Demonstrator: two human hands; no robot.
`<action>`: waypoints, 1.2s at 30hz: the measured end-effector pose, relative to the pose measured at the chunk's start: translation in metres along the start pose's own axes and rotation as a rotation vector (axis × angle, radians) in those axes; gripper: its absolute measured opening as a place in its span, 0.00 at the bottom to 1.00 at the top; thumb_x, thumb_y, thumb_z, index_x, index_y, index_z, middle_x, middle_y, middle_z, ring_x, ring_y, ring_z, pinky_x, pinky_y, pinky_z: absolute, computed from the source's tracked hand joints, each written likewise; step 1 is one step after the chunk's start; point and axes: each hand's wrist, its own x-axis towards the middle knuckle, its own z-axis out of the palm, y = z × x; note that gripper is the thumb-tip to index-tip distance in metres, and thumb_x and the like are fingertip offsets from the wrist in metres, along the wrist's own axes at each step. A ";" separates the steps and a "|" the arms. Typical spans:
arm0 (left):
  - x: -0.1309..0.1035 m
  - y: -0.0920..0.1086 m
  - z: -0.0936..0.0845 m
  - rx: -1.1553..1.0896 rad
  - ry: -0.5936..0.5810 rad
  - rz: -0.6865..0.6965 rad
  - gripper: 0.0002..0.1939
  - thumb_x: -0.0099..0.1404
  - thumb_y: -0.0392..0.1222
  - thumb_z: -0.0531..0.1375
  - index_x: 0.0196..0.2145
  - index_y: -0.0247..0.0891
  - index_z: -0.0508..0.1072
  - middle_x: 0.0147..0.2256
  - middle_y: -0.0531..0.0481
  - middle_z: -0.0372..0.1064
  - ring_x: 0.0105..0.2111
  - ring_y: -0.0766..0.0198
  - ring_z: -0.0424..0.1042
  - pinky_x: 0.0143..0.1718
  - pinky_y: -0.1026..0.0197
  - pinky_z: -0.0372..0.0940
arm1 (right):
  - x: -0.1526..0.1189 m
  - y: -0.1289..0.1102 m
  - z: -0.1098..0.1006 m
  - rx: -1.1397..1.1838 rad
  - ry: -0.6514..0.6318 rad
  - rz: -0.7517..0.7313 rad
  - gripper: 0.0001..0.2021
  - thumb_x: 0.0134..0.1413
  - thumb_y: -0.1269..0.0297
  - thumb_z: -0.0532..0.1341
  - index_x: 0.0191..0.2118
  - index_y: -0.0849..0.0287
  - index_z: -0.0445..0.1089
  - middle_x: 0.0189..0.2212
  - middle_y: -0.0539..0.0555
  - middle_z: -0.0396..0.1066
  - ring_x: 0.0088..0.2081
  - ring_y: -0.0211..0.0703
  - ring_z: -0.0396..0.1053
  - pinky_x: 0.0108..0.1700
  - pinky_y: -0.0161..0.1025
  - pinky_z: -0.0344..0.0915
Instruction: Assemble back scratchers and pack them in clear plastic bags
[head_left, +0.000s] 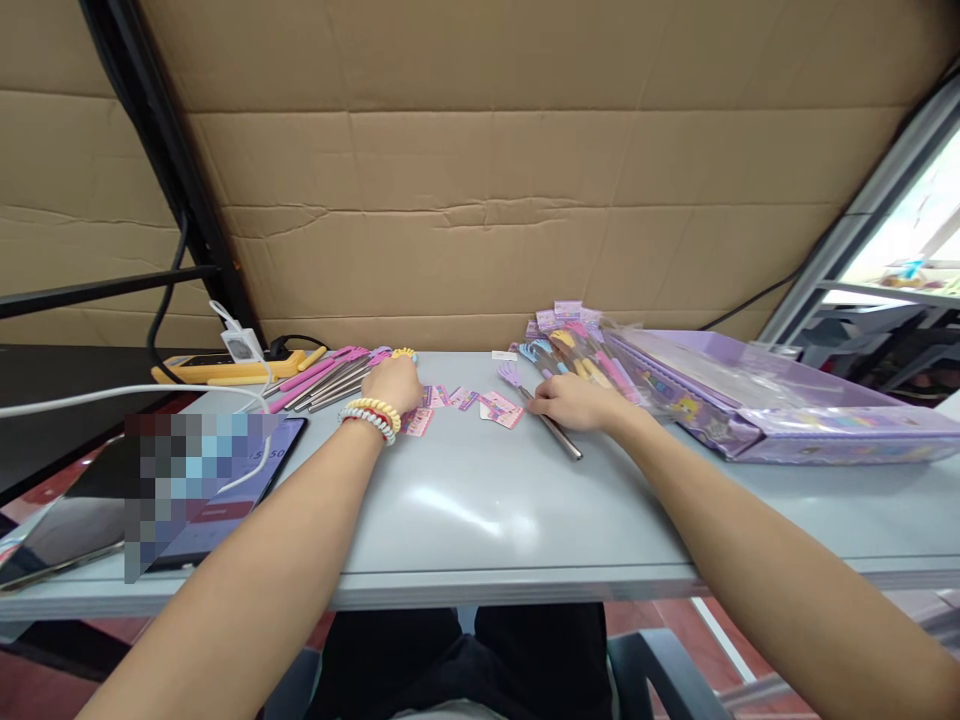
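My right hand [574, 402] has its fingertips closed on the shaft of a back scratcher [559, 436] with a small purple claw head, which lies slanted on the table. My left hand [393, 384], with beaded bracelets at the wrist, is curled at the right end of a row of metal-shafted back scratchers [337, 382] with pink heads. A yellow claw head [403, 354] shows just past its knuckles; the left fingertips are hidden. Between my hands lie several small pink and purple printed cards [500, 408].
Packaged back scratchers [581, 358] with purple header cards lie beyond my right hand. A purple printed box [750, 400] stands at the right. At the left are a phone [274, 450], a yellow power strip [217, 370] and a white cable. Cardboard [480, 170] walls the back.
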 end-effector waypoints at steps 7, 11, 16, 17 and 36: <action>-0.002 0.003 0.000 0.039 -0.022 0.010 0.18 0.55 0.51 0.55 0.36 0.36 0.74 0.39 0.36 0.72 0.42 0.48 0.71 0.38 0.55 0.65 | 0.004 0.001 0.007 -0.034 -0.011 -0.056 0.18 0.56 0.57 0.48 0.25 0.60 0.68 0.26 0.58 0.69 0.29 0.44 0.65 0.29 0.37 0.54; -0.004 0.006 0.001 0.071 -0.037 0.015 0.24 0.55 0.58 0.54 0.37 0.34 0.74 0.41 0.34 0.71 0.42 0.46 0.70 0.38 0.53 0.65 | 0.003 0.000 0.007 -0.059 -0.014 -0.049 0.18 0.57 0.58 0.48 0.27 0.60 0.70 0.28 0.59 0.71 0.31 0.45 0.66 0.30 0.37 0.54; -0.003 0.006 0.002 0.105 -0.063 0.022 0.21 0.57 0.52 0.53 0.39 0.35 0.74 0.42 0.34 0.71 0.44 0.48 0.70 0.40 0.54 0.65 | 0.001 -0.005 0.006 -0.058 -0.021 -0.028 0.17 0.56 0.58 0.48 0.28 0.60 0.70 0.30 0.59 0.71 0.32 0.45 0.66 0.29 0.37 0.53; -0.002 0.006 0.002 0.107 -0.066 0.028 0.20 0.58 0.50 0.53 0.39 0.34 0.74 0.42 0.34 0.71 0.44 0.47 0.70 0.40 0.54 0.65 | 0.001 -0.006 0.006 -0.050 -0.018 -0.024 0.17 0.56 0.58 0.49 0.27 0.60 0.70 0.29 0.59 0.71 0.31 0.44 0.66 0.29 0.36 0.53; -0.003 0.005 0.000 0.023 0.033 0.010 0.13 0.52 0.43 0.56 0.34 0.36 0.74 0.38 0.37 0.72 0.40 0.47 0.72 0.35 0.53 0.66 | -0.009 -0.002 -0.006 0.185 0.217 0.019 0.12 0.51 0.60 0.52 0.21 0.59 0.60 0.18 0.50 0.68 0.24 0.37 0.61 0.29 0.35 0.53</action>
